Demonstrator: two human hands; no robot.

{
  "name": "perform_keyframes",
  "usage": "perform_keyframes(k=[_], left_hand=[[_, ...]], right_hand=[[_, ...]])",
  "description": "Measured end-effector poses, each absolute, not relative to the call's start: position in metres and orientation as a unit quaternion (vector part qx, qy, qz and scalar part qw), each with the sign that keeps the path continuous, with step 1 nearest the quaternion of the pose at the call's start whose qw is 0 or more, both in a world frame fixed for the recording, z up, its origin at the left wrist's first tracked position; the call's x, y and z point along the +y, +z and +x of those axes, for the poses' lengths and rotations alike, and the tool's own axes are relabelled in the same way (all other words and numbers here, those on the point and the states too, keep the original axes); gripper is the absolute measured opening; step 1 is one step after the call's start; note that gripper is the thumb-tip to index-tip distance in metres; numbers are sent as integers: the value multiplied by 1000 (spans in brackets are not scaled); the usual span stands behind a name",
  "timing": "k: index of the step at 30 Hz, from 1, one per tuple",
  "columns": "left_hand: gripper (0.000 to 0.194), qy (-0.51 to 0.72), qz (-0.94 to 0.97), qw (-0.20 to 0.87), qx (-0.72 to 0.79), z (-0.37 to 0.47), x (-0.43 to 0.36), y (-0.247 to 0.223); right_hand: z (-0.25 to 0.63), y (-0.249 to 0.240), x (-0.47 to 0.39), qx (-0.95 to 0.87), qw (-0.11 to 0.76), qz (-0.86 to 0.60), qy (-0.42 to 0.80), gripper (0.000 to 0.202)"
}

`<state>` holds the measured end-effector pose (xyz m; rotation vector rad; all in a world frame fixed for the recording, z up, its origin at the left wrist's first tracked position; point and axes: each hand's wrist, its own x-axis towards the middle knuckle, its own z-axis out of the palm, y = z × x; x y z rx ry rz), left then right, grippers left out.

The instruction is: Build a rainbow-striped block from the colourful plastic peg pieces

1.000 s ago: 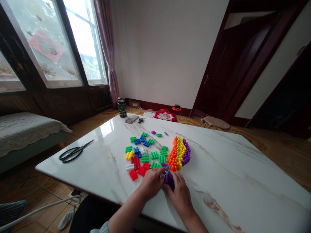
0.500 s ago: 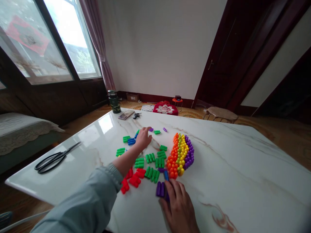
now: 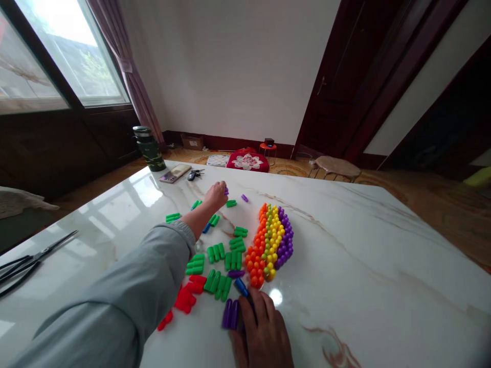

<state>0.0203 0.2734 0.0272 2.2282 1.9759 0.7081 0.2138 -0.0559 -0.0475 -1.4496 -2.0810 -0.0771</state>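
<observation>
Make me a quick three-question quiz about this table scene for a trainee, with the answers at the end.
1. Which loose pieces is the right hand closest to?
A. red
B. yellow
C. purple

2. True or false: the phone lies between the flask and the keys.

3. Fill in: from left to right in the picture, the bead cluster runs orange, yellowish green, ____, purple.

Key: 1. C; 2. true; 3. yellow
</observation>
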Motion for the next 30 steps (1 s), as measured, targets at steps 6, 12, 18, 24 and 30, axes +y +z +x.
perform_keyframes(k=[6, 12, 18, 24, 30], left_hand=[[21, 236, 786, 87, 565, 71, 290, 32], [10, 238, 804, 155, 523, 91, 283, 11], [14, 354, 738, 254, 515, 82, 260, 25], [17, 523, 562, 377, 518, 59, 208, 48], [29, 571, 418, 490, 509, 23, 124, 50]], right_hand=[[217, -48, -55, -796, 288, -533, -18, 49], [220, -45, -53, -794, 280, -539, -31, 47], [222, -26, -53, -824, 255, -505, -34, 48], [217, -10, -56, -806, 259, -532, 26, 43], [215, -2, -58, -810, 234, -538, 24, 40]])
